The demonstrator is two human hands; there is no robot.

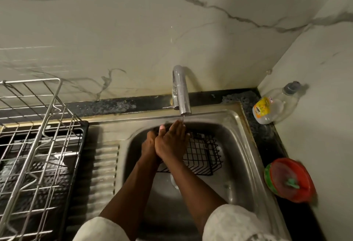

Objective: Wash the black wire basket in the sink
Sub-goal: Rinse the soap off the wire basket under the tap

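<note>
While I watch through the head camera, the pale veined marble wall (pixel 133 30) fills the upper half of the view. Below it the steel sink (pixel 250 149) is set into a dark speckled counter (pixel 267 133). A silver wire dish rack (pixel 38 126) stands on the drainboard side at the left. The black wire basket (pixel 204 156) lies in the basin, toward its back right, with its open side turned roughly toward me. The chrome faucet (pixel 181 91) curves over the rear edge of the basin.

In the right corner a clear bottle (pixel 275 105) with a yellow label leans against the wall. Nearer to me on the counter sits a red and green lidded container (pixel 290 179).

Both hands meet under the spout, above the basket's left edge. The right hand (pixel 172 141) lies over the left hand (pixel 150 144) with its fingers stretched out fairly straight. The left is mostly covered, so I cannot tell how its fingers are set. Something dark shows between them, too blurred to name. A thin stream of water (pixel 183 119) falls onto the right fingertips.
</note>
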